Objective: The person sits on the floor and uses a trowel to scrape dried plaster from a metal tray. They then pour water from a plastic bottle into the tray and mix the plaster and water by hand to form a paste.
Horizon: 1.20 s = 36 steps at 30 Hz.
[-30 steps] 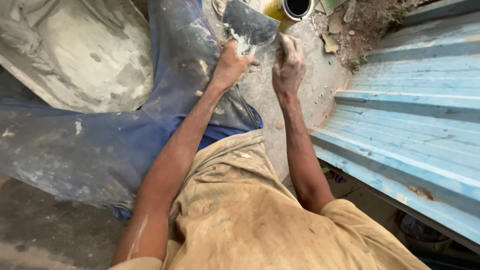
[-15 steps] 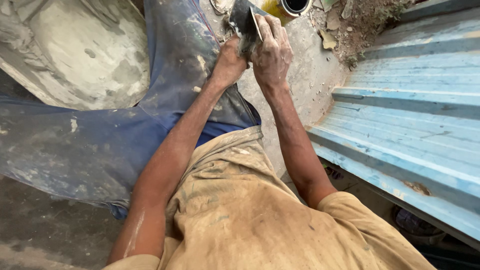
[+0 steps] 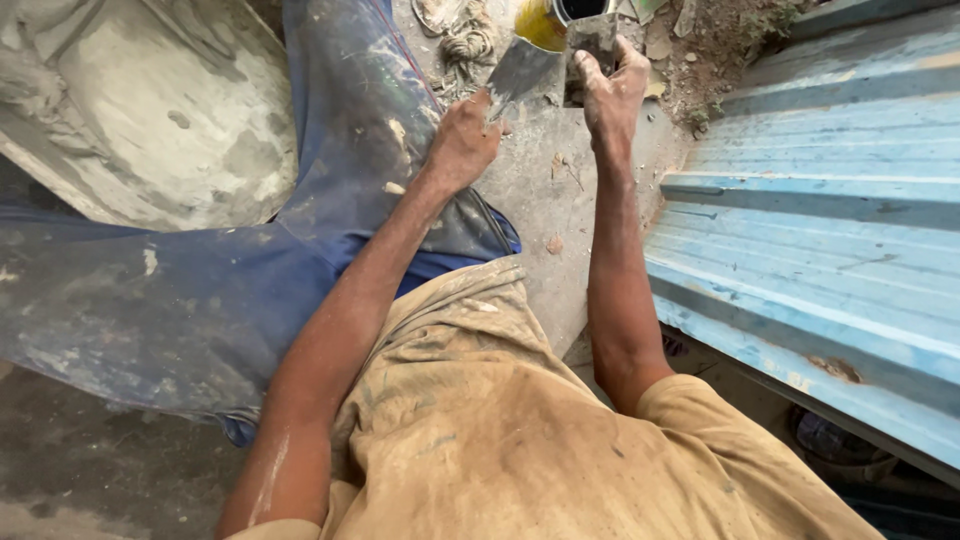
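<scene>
My left hand grips the handle of a wide metal putty blade, which points up and to the right and carries smears of white paste. My right hand is closed on a smaller flat scraper, held upright just right of the wide blade. The two blades are close together, and I cannot tell whether they touch. Both sit right below a yellow can with a dark open mouth, at the top edge of the view. My paste-stained blue trouser leg lies left of the hands.
Blue corrugated metal sheets fill the right side. A large grey, plaster-smeared surface lies at the upper left. A tangle of dirty rope or rag and some rubble lie on the concrete floor near the can.
My right hand, which lay over the wide blade half a second ago, has come off it to the right. Both hands sit lower in view, and the can shows more.
</scene>
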Tool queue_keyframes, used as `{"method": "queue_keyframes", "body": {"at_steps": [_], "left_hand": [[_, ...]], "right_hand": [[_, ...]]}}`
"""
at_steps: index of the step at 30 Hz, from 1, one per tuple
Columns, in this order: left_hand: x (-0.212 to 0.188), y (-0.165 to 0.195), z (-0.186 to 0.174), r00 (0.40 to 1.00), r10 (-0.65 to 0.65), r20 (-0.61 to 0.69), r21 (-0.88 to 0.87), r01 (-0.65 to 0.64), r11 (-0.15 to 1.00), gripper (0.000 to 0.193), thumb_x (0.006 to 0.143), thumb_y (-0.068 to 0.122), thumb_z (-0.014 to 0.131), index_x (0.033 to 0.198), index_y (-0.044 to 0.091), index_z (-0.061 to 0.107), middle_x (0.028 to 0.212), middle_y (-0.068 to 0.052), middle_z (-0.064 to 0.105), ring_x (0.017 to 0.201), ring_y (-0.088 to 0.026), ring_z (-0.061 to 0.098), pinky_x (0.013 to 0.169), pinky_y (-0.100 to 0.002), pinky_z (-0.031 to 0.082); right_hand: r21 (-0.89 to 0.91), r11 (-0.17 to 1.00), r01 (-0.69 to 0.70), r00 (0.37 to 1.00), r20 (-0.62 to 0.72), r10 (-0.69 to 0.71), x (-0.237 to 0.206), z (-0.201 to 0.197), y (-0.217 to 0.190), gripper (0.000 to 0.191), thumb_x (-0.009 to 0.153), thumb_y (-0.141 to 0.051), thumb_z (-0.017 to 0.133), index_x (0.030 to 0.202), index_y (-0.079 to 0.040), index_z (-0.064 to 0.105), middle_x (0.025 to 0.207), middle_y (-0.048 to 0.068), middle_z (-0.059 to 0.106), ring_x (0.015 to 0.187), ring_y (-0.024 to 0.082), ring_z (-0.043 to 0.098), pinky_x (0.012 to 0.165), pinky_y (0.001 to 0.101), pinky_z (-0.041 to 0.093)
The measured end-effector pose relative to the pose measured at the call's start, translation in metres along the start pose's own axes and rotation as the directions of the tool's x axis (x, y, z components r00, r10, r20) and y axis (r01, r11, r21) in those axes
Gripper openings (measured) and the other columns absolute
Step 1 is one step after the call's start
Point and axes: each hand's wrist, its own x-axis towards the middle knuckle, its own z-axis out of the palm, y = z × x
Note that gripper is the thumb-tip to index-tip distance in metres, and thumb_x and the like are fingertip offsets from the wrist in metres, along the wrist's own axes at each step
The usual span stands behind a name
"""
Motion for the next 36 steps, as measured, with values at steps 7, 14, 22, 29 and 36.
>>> {"method": "queue_keyframes", "body": {"at_steps": [7,14,22,29,36], "left_hand": [[-0.001,-0.008,0.01,0.983,-0.106,0.148,-0.055,0.115,0.992,0.036,0.099,0.012,0.062,0.131,-0.004,0.056,0.083,-0.012,0.068,0.058,-0.015,0.065,0.049,-0.032,0.059],[0.0,0.002,0.014,0.981,-0.028,0.193,0.1,0.009,0.995,0.053,0.104,-0.001,0.044,0.156,0.007,0.041,0.075,-0.012,0.068,0.046,-0.014,0.058,0.038,-0.028,0.052],[-0.001,0.013,0.002,0.977,-0.092,0.192,0.019,0.09,0.996,0.064,0.094,-0.004,0.047,0.155,0.015,0.043,0.089,-0.019,0.072,0.075,-0.03,0.073,0.072,-0.045,0.062],[-0.006,0.012,-0.001,0.993,0.087,0.081,0.058,-0.092,0.994,0.061,0.093,-0.006,0.05,0.151,0.015,0.051,0.101,-0.025,0.072,0.093,-0.042,0.072,0.083,-0.052,0.058],[-0.006,0.02,-0.008,0.991,0.013,0.136,-0.019,-0.01,1.0,0.064,0.089,-0.007,0.047,0.15,0.015,0.05,0.097,-0.025,0.072,0.084,-0.04,0.073,0.079,-0.052,0.057]], "right_hand": [[0.018,1.0,-0.025,0.999,0.04,0.024,0.002,0.006,-0.017,0.022,0.094,-0.002,0.062,0.113,-0.002,0.073,0.096,0.011,0.077,0.076,0.016,0.075,0.065,0.0315,0.067],[0.317,0.948,0.033,0.989,0.126,-0.076,-0.026,-0.013,-0.091,0.017,0.098,0.001,0.066,0.114,-0.001,0.072,0.099,0.013,0.077,0.079,0.019,0.077,0.068,0.0336,0.07],[0.097,0.991,0.095,0.995,0.026,-0.098,0.004,-0.043,-0.059,0.013,0.096,-0.006,0.069,0.107,-0.007,0.075,0.092,0.007,0.078,0.074,0.015,0.079,0.061,0.029,0.066],[0.018,1.0,0.015,0.919,0.393,-0.021,0.0,-0.025,-0.034,0.01,0.099,-0.005,0.074,0.108,-0.004,0.076,0.089,0.007,0.076,0.069,0.013,0.069,0.058,0.0271,0.059],[0.35,0.936,0.029,0.8,0.554,-0.232,0.017,-0.091,-0.128,0.007,0.108,-0.002,0.072,0.115,-0.004,0.071,0.101,0.013,0.075,0.082,0.013,0.075,0.067,0.026,0.064]]}}
